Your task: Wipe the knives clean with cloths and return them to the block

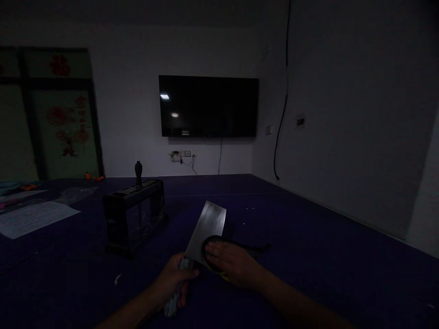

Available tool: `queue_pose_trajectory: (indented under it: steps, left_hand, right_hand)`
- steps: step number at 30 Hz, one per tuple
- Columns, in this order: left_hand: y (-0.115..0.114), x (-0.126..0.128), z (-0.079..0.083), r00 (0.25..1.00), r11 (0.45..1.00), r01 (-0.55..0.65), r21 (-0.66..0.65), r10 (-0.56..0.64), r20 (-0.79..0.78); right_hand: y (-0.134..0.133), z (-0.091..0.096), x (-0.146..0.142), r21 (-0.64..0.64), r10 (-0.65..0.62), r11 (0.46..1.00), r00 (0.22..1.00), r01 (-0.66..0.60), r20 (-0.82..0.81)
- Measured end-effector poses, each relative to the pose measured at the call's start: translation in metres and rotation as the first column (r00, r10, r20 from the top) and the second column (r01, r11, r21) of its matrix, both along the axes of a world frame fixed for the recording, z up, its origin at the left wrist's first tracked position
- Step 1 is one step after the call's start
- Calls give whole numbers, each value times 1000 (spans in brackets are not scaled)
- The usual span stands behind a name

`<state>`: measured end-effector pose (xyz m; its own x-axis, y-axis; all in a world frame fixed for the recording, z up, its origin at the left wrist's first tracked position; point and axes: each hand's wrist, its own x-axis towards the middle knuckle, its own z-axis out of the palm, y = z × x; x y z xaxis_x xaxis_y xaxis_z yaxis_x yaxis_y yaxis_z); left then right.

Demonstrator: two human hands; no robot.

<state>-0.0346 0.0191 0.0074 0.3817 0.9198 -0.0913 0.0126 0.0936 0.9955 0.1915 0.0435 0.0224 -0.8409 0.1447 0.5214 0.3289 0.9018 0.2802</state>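
Note:
In a dim room my left hand (174, 278) is wrapped round the handle of a broad cleaver (209, 226), whose flat blade points up and away over the dark blue table (308, 256). Part of the handle looks covered in clear plastic wrap. My right hand (233, 264) rests just right of the blade, fingers curled over a dark round object with a yellowish edge (214, 256) that I cannot name. A dark strip lies on the table behind the right hand.
A dark knife block (133, 214) with one knife handle (138, 172) sticking up stands to the left. Papers (34, 218) lie at far left. A wall television (208, 106), sockets with cables and a decorated window (51, 114) are behind.

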Motion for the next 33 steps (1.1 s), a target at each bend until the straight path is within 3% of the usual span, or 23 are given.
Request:
queue_pose_trajectory:
  steps: [10, 20, 28, 33]
  left_hand:
    - [9, -7, -7, 1000, 1000, 10, 14, -10, 26]
    - [0, 0, 3, 991, 992, -124, 0, 124, 50]
    - [6, -3, -2, 993, 993, -118, -30, 118, -11]
    - [6, -2, -1, 993, 993, -114, -22, 114, -19]
  right_hand:
    - [-1, -3, -8, -10, -13, 1000, 1000, 13, -12]
    - [-1, -10, -11, 49, 55, 997, 998, -53, -44]
    - [16, -18, -5, 41, -76, 995, 961, 90, -264]
    - [14, -18, -7, 16, -129, 990, 961, 137, -245]
